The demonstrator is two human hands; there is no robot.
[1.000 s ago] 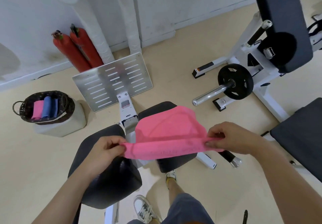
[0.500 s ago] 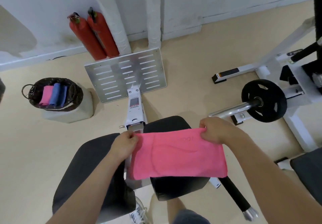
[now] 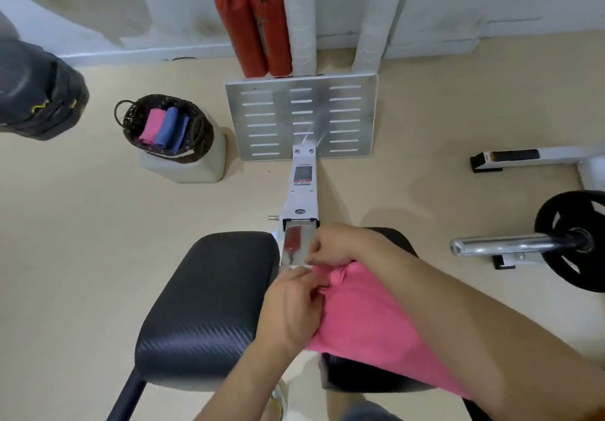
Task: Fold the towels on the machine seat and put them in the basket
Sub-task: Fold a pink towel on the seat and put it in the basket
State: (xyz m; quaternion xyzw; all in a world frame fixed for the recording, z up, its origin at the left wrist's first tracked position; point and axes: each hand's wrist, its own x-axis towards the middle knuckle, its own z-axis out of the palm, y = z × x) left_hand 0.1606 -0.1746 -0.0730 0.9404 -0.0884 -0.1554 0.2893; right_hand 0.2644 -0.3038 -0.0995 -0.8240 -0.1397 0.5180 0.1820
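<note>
Closed in from wide spread half a second ago; pinching bunched top edge of pink towel (image 3: pixel 370 319) with curled fingers of left hand (image 3: pixel 291 306) and right hand (image 3: pixel 340 247), towel draped across right seat pad (image 3: pixel 366 378), well apart from basket (image 3: pixel 205 134)

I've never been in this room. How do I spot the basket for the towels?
Find the big silver slotted plate. Just left of it, a dark woven basket stands on a pale block. It alone holds rolled pink and blue towels.
</note>
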